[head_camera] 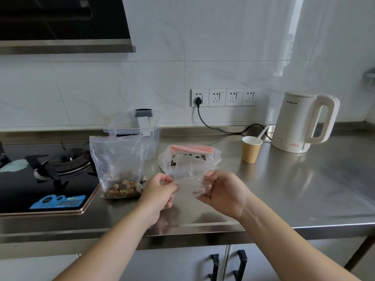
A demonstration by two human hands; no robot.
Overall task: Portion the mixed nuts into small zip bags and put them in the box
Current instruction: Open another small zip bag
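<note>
Above the steel desk (pixel 284 189), the left hand (pixel 160 191) and right hand (pixel 221 191) each pinch one edge of a small clear zip bag (pixel 187 184) (apparently empty). The nut bag (pixel 119 169) stands left, before the clear box (pixel 142 130).

Counter (pixel 284 189) brushed steel, reflective. Bags (pixel 116 159) clear crinkled plastic. Cup (pixel 251 150) brown paper. Kettle (pixel 298 122) matt cream plastic. Hob (pixel 30 191) glossy black glass.

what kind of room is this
Most likely a home kitchen. A gas hob is set into a stainless steel counter, a range hood hangs above it, and an electric kettle stands by a row of wall sockets on a tiled wall.
</note>
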